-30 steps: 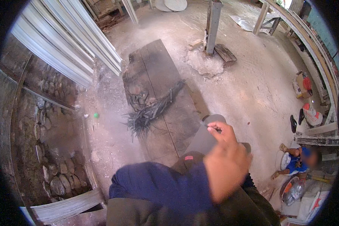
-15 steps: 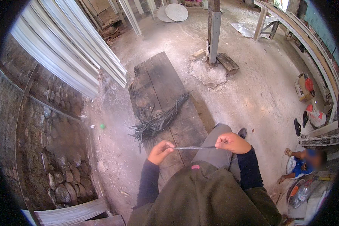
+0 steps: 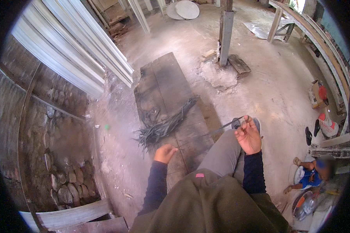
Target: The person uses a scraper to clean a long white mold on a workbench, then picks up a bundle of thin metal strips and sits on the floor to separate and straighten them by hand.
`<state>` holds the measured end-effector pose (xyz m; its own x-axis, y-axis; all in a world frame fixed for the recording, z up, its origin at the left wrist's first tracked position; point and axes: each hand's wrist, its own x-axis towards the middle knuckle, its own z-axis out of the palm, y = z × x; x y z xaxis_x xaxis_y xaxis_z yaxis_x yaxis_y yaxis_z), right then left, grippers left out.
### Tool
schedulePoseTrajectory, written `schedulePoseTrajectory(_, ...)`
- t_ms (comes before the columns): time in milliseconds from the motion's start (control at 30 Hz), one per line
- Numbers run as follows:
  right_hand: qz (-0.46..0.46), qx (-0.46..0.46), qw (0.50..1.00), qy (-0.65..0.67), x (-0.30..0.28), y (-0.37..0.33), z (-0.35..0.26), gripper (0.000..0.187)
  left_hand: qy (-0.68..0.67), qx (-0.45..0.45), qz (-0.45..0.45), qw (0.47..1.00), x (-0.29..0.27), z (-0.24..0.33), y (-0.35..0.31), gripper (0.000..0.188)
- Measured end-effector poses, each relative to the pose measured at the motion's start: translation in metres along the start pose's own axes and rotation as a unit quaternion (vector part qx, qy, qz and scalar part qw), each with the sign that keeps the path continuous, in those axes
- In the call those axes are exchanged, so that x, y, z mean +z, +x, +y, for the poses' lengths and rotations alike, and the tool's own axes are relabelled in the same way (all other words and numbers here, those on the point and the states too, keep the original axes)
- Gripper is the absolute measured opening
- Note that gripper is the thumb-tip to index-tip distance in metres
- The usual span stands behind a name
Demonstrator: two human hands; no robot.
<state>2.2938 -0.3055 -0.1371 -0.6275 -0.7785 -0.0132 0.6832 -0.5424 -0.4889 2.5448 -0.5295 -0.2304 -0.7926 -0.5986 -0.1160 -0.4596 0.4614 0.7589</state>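
Note:
A thin dark strip, like a strap or dried leaf, trails leftward from my right hand. That hand is raised above my knee, pinching one end of the strip between thumb and finger, palm partly turned up. The strip's far end blurs over the wooden board. My left hand hovers over the near left part of the board, its fingers curled in, with nothing visible in them. Beyond it lies a bundle of similar dark strips, spread diagonally across the dark wooden board.
White ridged lengths lean at the upper left. A post stands on a rough concrete base past the board. At the lower right another person sits beside a basin. A green ball rests on the floor.
The strip was stretched between both hands. My left hand has let go of its end, and my right hand has lifted outward and away with the strip trailing.

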Motion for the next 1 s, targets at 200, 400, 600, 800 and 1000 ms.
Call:
schedulePoseTrajectory(200,0.030,0.093,0.994,-0.044,0.004,0.006,0.059,0.016,-0.096,-0.046,0.077,0.991,0.047,-0.018,-0.002,0.018)
schedulePoseTrajectory(400,0.024,0.233,0.946,-0.225,0.000,-0.024,0.117,0.005,-0.605,-0.106,0.049,0.788,0.066,0.052,0.001,0.017)
schedulePoseTrajectory(600,0.036,0.234,0.935,-0.265,0.009,-0.036,0.105,0.007,-0.532,-0.205,0.132,0.811,0.061,0.091,-0.008,0.010)
schedulePoseTrajectory(800,0.020,0.236,0.930,-0.281,0.004,-0.040,0.107,0.007,-0.462,-0.192,0.169,0.849,0.065,0.099,-0.016,0.007)
schedulePoseTrajectory(1000,0.016,0.210,0.935,-0.285,-0.006,-0.041,0.118,0.007,-0.478,-0.176,0.156,0.846,0.066,0.100,-0.022,0.009)
